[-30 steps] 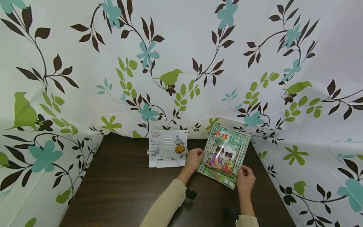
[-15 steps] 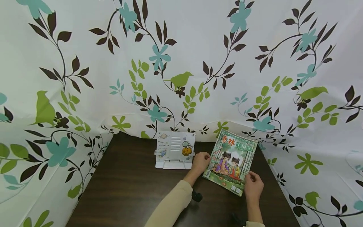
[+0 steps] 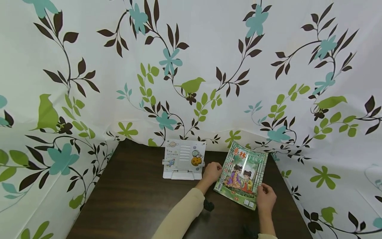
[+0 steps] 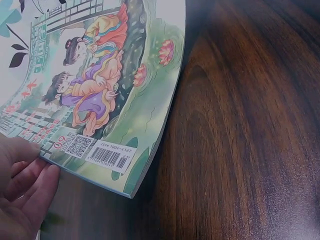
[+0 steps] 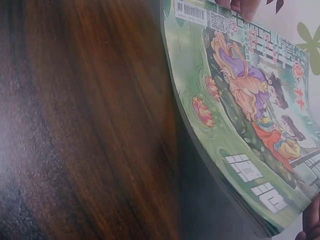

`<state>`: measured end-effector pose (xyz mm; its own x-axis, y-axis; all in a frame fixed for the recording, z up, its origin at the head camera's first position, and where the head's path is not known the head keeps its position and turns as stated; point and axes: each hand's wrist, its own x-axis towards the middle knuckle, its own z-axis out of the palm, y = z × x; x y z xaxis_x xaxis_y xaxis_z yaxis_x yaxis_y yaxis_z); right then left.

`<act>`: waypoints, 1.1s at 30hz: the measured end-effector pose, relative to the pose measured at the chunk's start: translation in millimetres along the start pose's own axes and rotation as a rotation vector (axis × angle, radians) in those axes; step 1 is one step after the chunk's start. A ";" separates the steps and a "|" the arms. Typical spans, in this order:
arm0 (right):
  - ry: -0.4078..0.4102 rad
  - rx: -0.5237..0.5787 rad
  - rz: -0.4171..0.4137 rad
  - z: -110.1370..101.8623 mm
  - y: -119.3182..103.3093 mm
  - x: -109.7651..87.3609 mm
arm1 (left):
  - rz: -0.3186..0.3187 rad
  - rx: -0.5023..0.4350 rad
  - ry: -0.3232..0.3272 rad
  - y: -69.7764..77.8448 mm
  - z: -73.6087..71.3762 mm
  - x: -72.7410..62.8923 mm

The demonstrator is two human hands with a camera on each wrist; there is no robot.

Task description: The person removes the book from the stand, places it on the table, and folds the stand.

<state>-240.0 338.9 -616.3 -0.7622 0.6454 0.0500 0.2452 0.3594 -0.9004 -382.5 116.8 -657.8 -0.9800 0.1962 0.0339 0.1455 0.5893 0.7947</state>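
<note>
A magazine [image 3: 242, 177] with a green cover and two drawn children is held slanted above the dark table, its lower end a little off the wood. My left hand [image 3: 212, 171] pinches its left, spine-side edge; in the left wrist view the thumb [image 4: 20, 150] lies on the cover and the fingers are curled below. At the opposite edge, my right hand [image 3: 266, 198] grips with thumb and fingers. Only a bit of the right hand [image 5: 312, 220] shows in the right wrist view. Just left of my left hand stands a white book stand [image 3: 184, 159] printed "Tiny universe".
The dark wooden table [image 3: 134, 202] extends left and toward me. Behind it hangs a white cloth [image 3: 191, 46] with leaves, flowers and birds, which also borders both sides. A black wrist camera [image 3: 208, 205] sits at my left sleeve.
The head view has shifted, so the scene sits farther right. Relative to the book stand, the magazine's top edge has come down somewhat. Both hands keep their hold.
</note>
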 end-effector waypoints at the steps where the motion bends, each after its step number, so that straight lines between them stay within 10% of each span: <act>1: 0.008 -0.007 0.001 -0.3 2.0 -0.8 | 0.014 0.018 -0.002 -2.4 3.2 -0.7; 10: -0.016 -0.013 0.006 -2.7 4.6 -3.5 | -0.002 -0.018 -0.048 19.8 -18.1 -20.0; 33: -0.063 -0.061 0.004 1.8 13.5 -1.2 | -0.119 0.003 -0.111 25.4 -19.0 -31.5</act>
<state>-236.8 341.8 -629.3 -0.7970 0.6037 0.0177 0.2824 0.3985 -0.8726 -350.5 110.8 -627.1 -0.9692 0.2104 -0.1278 0.0298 0.6156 0.7875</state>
